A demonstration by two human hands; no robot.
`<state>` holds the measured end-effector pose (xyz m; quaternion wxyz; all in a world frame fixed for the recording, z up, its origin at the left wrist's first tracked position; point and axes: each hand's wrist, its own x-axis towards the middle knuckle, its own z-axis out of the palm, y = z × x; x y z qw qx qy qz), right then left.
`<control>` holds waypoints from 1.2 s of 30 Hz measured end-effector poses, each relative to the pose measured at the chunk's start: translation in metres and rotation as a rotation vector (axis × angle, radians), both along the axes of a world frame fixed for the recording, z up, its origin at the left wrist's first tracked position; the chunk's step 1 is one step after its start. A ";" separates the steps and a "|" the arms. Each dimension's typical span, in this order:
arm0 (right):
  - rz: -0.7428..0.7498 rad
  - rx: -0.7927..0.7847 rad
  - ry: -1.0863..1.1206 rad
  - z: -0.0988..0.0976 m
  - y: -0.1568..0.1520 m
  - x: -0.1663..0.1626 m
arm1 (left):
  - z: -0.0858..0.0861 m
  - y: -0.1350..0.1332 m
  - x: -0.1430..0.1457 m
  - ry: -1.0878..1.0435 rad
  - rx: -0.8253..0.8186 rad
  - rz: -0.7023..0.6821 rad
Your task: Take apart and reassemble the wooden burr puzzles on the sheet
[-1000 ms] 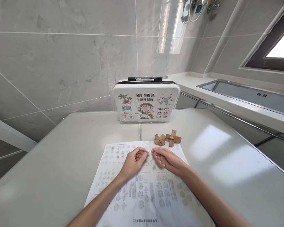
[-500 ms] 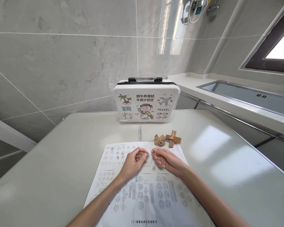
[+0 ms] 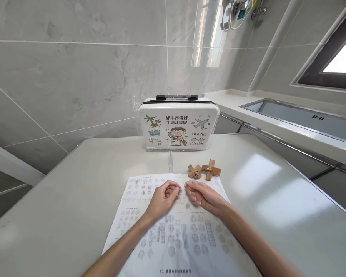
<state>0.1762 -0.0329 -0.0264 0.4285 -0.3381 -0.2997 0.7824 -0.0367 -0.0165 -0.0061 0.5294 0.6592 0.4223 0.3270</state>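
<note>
My left hand (image 3: 165,198) rests on the printed sheet (image 3: 127,238), its fingers curled in loosely and nothing visible in them. Opposite it, with a small gap between the fingertips, my right hand (image 3: 204,195) lies on its side on the same paper. Its fingers are bent inward and held together, and I see nothing in them. Just beyond the right hand are two wooden burr puzzles: a smaller star-like one (image 3: 195,171) and a larger cross-shaped one (image 3: 211,169), side by side at the sheet's far edge. Neither hand touches them.
A white cartoon-printed case (image 3: 178,130) in clear plastic wrap stands upright at the back of the pale table (image 3: 75,192). Behind it rises a grey tiled wall (image 3: 103,77). To the right runs a counter with a sink (image 3: 302,115), below a window.
</note>
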 end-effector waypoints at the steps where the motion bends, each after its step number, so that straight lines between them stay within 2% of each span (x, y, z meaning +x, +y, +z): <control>1: 0.000 0.000 0.001 0.000 0.000 0.000 | 0.000 0.000 0.000 0.001 0.000 0.000; 36: -0.010 -0.003 0.029 -0.002 0.000 -0.001 | -0.004 -0.001 0.000 -0.011 0.005 0.003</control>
